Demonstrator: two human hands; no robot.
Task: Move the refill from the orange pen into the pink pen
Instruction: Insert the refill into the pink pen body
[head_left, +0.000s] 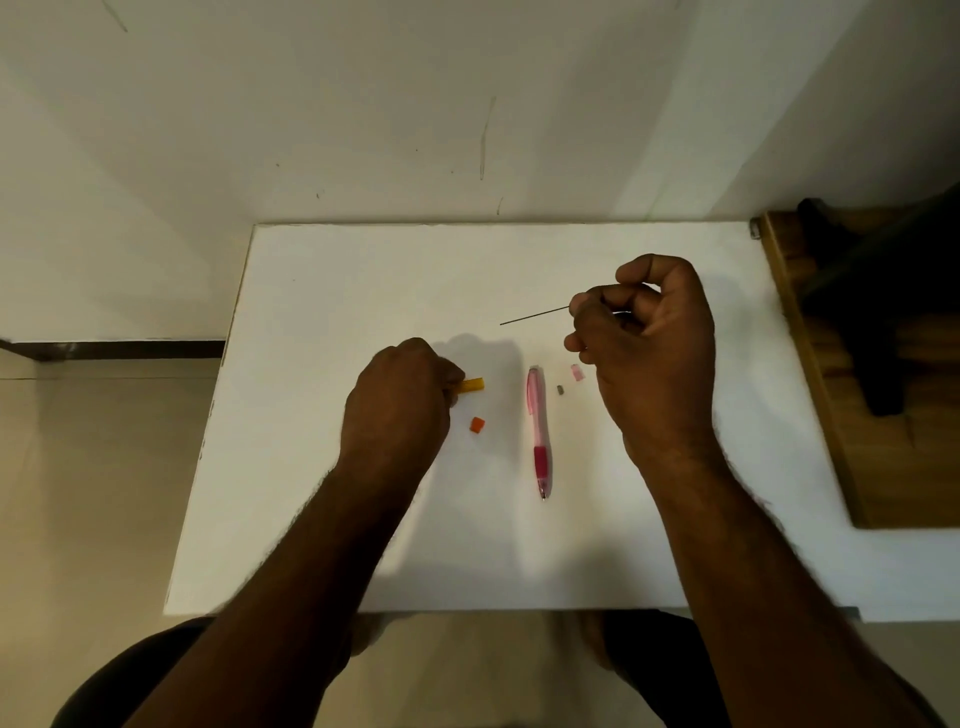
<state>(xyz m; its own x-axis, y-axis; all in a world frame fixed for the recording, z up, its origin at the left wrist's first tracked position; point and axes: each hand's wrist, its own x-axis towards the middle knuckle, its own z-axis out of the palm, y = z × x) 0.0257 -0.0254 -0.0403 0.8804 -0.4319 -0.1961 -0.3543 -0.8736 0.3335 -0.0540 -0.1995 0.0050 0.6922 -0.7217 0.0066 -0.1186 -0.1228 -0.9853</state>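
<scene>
My right hand (647, 343) pinches one end of a thin dark refill (535, 315), which sticks out to the left above the white table (363, 291). My left hand (400, 405) grips the orange pen (471, 385); only its open top end shows past my fingers. The pink pen (538, 431) lies on the table between my hands, tip toward me. A small orange cap (476, 424) lies below the orange pen's end. A small pink cap (575, 372) and a tiny grey piece (560, 389) lie just right of the pink pen's top.
The white table stands against a pale wall. A wooden desk (810, 364) with a dark object on it adjoins the table's right side. My knees show under the near edge.
</scene>
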